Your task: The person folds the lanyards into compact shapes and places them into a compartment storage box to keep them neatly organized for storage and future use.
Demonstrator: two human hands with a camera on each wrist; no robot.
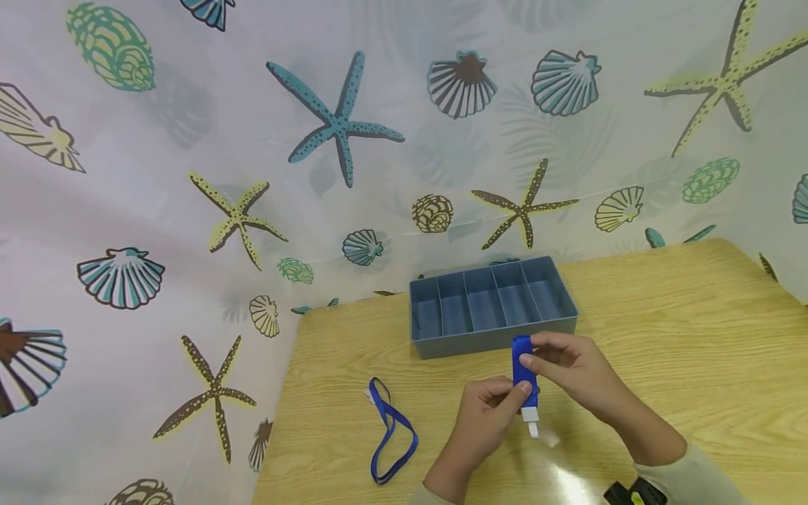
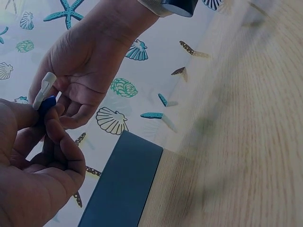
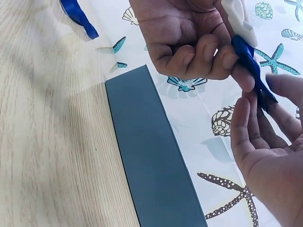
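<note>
A blue lanyard [image 1: 523, 354], folded into a short flat bundle with a white plastic clip [image 1: 531, 415] at its lower end, is held upright above the table. My left hand [image 1: 482, 414] pinches its lower part between thumb and fingers, just above the clip. Near the top, my right hand [image 1: 577, 372] pinches the folded strap from the right side. In the right wrist view the strap [image 3: 251, 61] runs between both hands' fingertips. A second blue lanyard [image 1: 412, 442] lies loosely looped on the table, left of my left hand.
A grey-blue tray [image 1: 442, 346] with several compartments stands at the back of the wooden table [image 1: 334, 358], just beyond my hands. Behind the table hangs a white curtain [image 1: 391, 161] printed with shells and starfish.
</note>
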